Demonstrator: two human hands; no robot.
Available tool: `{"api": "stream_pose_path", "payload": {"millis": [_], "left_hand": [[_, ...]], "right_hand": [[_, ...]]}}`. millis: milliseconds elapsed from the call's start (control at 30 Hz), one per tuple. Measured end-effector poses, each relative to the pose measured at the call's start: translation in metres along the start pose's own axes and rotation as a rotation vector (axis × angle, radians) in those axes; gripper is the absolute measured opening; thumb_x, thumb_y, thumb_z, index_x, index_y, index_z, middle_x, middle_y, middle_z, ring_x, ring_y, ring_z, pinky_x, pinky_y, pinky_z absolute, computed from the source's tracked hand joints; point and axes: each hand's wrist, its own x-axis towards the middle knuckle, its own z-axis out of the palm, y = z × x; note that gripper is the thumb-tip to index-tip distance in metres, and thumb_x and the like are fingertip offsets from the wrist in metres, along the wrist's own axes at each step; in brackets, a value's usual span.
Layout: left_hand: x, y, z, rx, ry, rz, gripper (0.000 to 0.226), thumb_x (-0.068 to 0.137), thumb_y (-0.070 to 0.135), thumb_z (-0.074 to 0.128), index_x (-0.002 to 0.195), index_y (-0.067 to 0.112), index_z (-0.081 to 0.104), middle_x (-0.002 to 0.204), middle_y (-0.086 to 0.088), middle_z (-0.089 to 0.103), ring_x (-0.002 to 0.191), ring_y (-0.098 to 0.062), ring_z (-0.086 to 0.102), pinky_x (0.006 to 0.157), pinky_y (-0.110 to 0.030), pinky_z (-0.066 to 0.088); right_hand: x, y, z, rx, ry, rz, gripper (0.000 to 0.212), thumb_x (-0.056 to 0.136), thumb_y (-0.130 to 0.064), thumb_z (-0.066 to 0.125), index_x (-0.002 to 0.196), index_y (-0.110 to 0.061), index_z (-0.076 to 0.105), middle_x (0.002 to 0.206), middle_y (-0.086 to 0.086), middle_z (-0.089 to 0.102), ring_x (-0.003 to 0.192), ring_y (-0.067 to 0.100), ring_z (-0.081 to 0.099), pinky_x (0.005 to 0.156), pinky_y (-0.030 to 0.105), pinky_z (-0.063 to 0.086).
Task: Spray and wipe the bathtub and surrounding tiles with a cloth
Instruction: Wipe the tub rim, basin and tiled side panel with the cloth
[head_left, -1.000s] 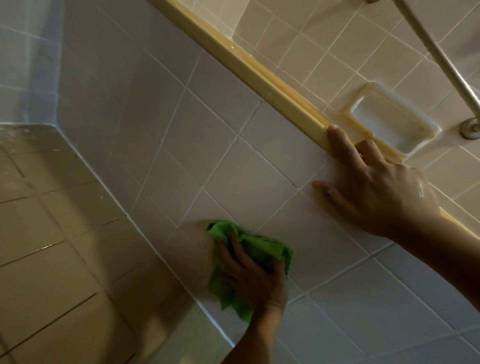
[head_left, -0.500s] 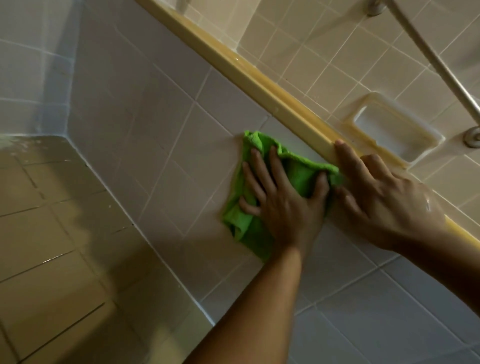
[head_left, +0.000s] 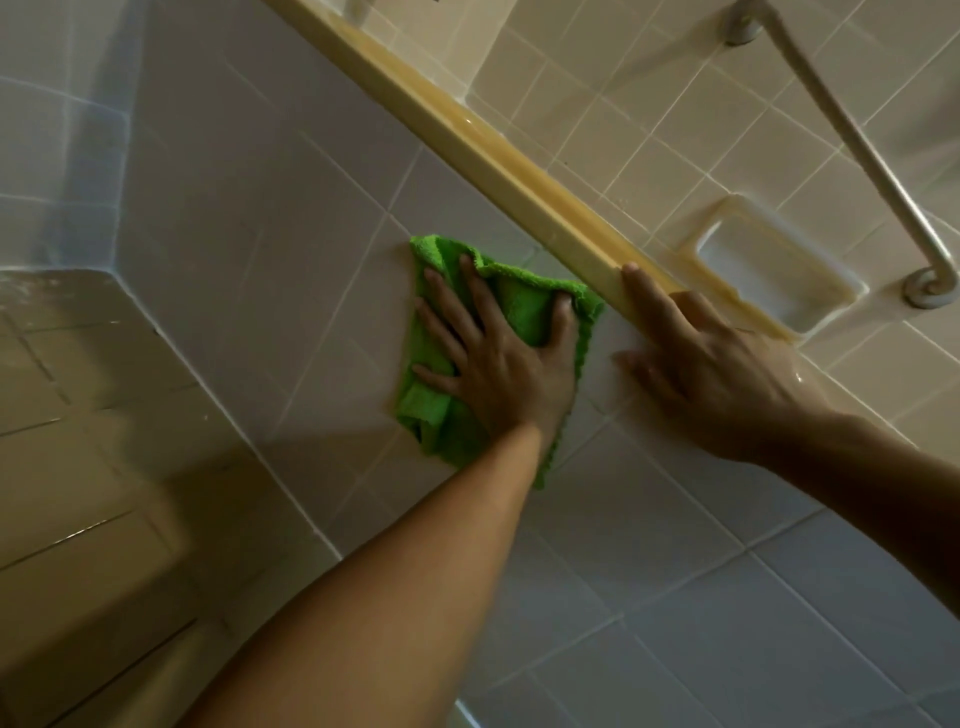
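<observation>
A bright green cloth (head_left: 519, 304) lies flat against the pale tiled inner wall (head_left: 249, 218) of the tub, just under the yellow rim (head_left: 467, 140). My left hand (head_left: 498, 364) presses on the cloth with its fingers spread and straight. Part of the cloth sticks out above and below the hand. My right hand (head_left: 717, 374) rests on the rim to the right of the cloth, with its index finger over the yellow edge and its thumb on the tile below.
A recessed soap dish (head_left: 769, 270) sits in the beige wall tiles behind the rim. A metal grab bar (head_left: 852, 135) runs diagonally at the upper right. The wet tiled tub floor (head_left: 78, 415) lies at the lower left.
My left hand has carried the cloth up the wall from near the floor seam to just under the rim. My right hand has stayed on the rim.
</observation>
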Motion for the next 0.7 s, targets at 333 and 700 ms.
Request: {"api": "stream_pose_path", "payload": {"millis": [333,700], "left_hand": [[0.037,-0.067,-0.006,-0.005,-0.006,-0.042,0.098,0.083,0.079,0.029,0.163,0.024,0.016,0.172,0.0,-0.002,0.158,-0.025,0.004,0.114,-0.072,0.01],[0.043,-0.151,-0.006,0.039,-0.042,-0.237,0.1,0.08,0.075,0.02,0.163,0.02,0.019,0.172,0.001,0.002,0.157,-0.022,0.008,0.113,-0.073,0.018]], "right_hand": [[0.041,-0.019,-0.004,-0.037,0.001,0.002,0.081,0.095,-0.07,0.026,0.156,-0.039,-0.017,0.132,0.007,0.043,0.08,0.029,0.057,0.06,0.042,0.053],[0.071,-0.032,-0.002,-0.069,0.03,0.01,0.089,0.09,-0.076,0.03,0.157,-0.04,-0.015,0.134,0.009,0.043,0.081,0.035,0.058,0.058,0.038,0.046]]}}
